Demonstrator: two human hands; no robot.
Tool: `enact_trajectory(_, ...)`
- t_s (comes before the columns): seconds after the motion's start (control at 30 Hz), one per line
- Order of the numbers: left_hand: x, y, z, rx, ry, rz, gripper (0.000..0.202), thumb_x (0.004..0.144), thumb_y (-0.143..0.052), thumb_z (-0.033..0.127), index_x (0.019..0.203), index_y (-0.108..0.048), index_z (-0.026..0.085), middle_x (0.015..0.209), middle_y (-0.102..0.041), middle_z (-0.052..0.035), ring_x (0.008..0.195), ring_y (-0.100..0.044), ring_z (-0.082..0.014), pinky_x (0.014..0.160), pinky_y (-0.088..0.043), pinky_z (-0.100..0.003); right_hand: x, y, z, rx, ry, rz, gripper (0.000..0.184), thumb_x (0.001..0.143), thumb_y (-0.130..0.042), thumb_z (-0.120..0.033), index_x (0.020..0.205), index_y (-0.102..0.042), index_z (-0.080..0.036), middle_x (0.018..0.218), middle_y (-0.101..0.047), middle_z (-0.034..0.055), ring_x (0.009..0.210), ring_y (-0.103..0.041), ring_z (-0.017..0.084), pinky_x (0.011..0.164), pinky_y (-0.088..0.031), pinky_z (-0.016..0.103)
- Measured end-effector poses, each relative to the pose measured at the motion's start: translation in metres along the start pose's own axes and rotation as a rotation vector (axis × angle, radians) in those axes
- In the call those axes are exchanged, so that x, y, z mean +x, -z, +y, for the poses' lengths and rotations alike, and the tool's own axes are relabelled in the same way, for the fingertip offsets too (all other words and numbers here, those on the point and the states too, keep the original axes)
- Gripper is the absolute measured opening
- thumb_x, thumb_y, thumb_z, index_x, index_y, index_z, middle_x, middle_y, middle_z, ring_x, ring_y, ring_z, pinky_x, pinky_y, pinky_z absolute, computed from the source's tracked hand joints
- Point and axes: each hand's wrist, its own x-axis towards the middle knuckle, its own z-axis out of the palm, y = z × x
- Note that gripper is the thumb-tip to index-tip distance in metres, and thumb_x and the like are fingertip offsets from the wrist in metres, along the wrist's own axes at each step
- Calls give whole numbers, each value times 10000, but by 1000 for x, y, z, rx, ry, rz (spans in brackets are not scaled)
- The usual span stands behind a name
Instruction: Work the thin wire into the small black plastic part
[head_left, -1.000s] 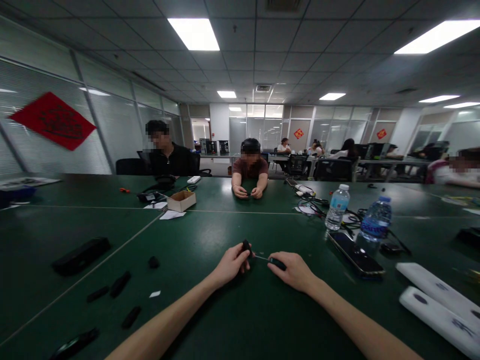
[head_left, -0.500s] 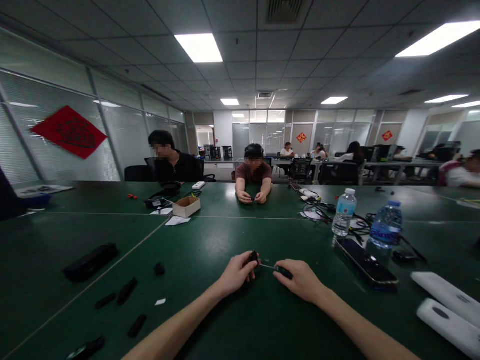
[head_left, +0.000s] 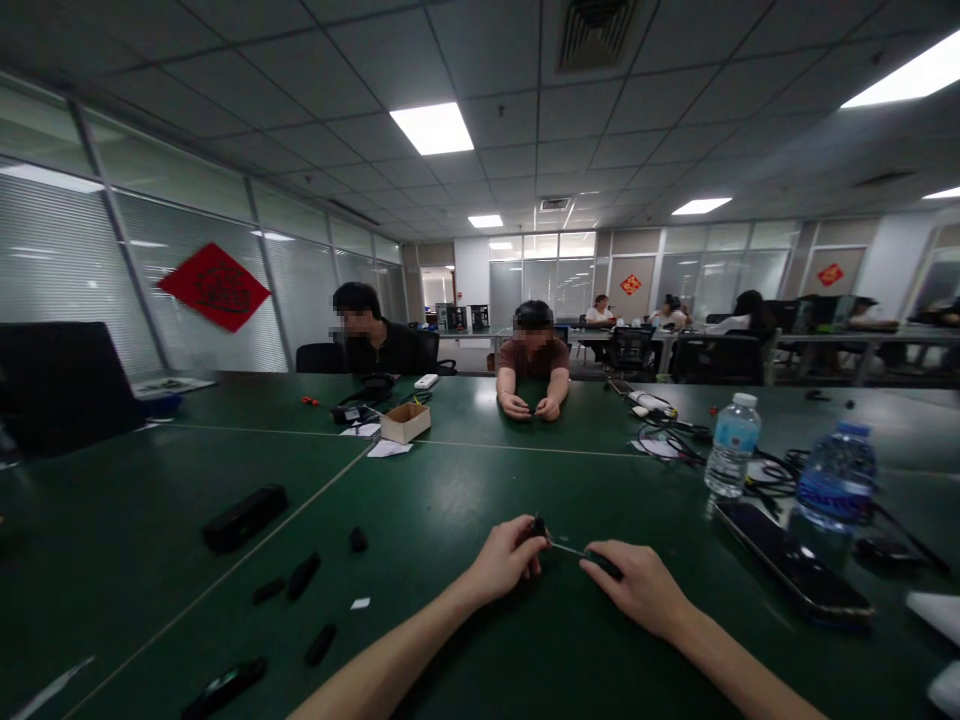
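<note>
My left hand [head_left: 512,560] pinches a small black part [head_left: 538,525] between thumb and fingers, just above the green table [head_left: 435,520]. My right hand [head_left: 637,580] is closed around the dark handle of a screwdriver [head_left: 602,563]. Its thin metal shaft points left and its tip meets the black part, or lies very close to it; the exact contact is too small to make out. Off to the left lie several loose black pieces [head_left: 304,576], a small white scrap [head_left: 361,603] and a longer black case [head_left: 245,518].
On the right stand two water bottles [head_left: 733,445] beside a phone [head_left: 793,562] and tangled cables [head_left: 679,440]. Farther back is an open cardboard box [head_left: 406,423] on papers. Across the table a person [head_left: 533,365] handles something small; another person [head_left: 375,335] sits to the left.
The whole view has swung left, so things appear farther right in the picture. Both my hands keep the same hold on the black part and the screwdriver.
</note>
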Motion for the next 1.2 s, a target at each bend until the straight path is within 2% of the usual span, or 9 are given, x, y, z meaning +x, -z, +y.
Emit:
enact_trajectory(0.17,-1,-1,1,11,-2,-22,295,895,-510,397,1031,-588,147,940,-656,-74,646,-588,-118,534,-434,-220,1,0,8,80,-110,137,350,962,-429,-452,1131,-634,-224,985,-686,61,816,-654,208,716,-529,324)
enact_trajectory(0.33,2,-3,-3,-75,-11,24,314,920,-451,417,1053,-543,148,1015,-650,-95,633,-599,-109,490,-422,-200,2,2,-2,41,-21,-32,314,937,-476,-458,1048,-666,-234,891,-694,40,747,-646,195,698,-510,310)
enact_trajectory(0.43,4,-3,-6,-116,2,49,342,917,-448,444,1070,-527,148,1031,-646,-103,627,-603,-105,482,-417,-192,2,4,-7,18,-15,-80,322,938,-468,-465,1035,-668,-232,863,-688,26,721,-636,178,678,-492,287)
enact_trajectory(0.87,5,-3,-6,-137,3,30,344,914,-461,445,1083,-528,153,1045,-649,-109,620,-606,-107,484,-427,-194,2,8,-11,-15,-12,-81,287,949,-467,-429,972,-669,-228,823,-668,3,690,-612,149,675,-460,262)
enact_trajectory(1.07,4,-3,-2,-91,3,17,335,905,-477,442,1054,-554,151,952,-646,-80,597,-589,-104,487,-438,-195,2,6,-9,-29,-24,-66,299,946,-474,-446,1006,-663,-223,847,-674,18,717,-622,167,692,-469,276)
enact_trajectory(1.2,1,-2,3,-78,-21,0,319,915,-467,417,1072,-557,154,974,-636,-85,629,-594,-112,494,-428,-198,2,6,-8,-19,-14,-67,302,951,-465,-451,1024,-657,-230,866,-673,16,729,-623,167,694,-472,275)
